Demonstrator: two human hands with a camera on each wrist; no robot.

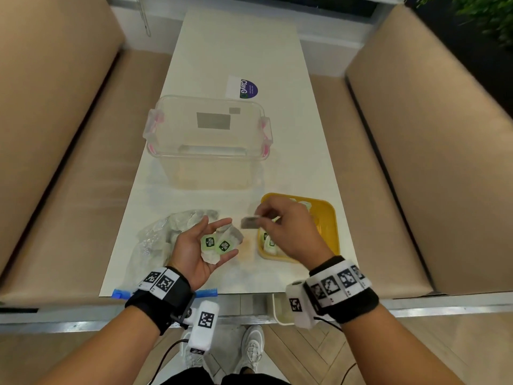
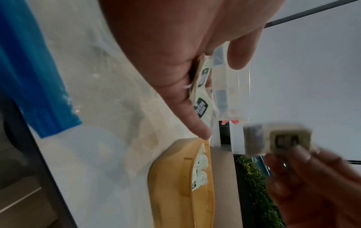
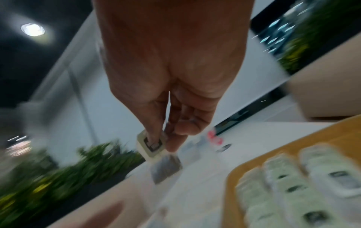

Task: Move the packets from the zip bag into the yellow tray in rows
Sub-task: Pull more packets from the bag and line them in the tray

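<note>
My left hand (image 1: 219,234) lies palm up above the table and carries several small white packets with green labels (image 1: 216,244) on its relaxed fingers (image 2: 187,111), thumb apart. My right hand (image 1: 261,219) hovers between that palm and the yellow tray (image 1: 330,218), pinching one packet (image 1: 248,222) by its label end (image 3: 152,148). Rows of packets (image 3: 293,177) lie in the tray, partly hidden by my right hand in the head view. The crumpled clear zip bag (image 1: 155,240) with a blue zip strip (image 1: 119,294) lies under and left of my left hand.
A clear plastic tub (image 1: 208,129) with pink latches stands behind the bag and tray. A ClayGo sign (image 1: 244,87) lies farther back. Tan benches (image 1: 55,162) flank the white table (image 1: 277,168), whose near edge is at my wrists.
</note>
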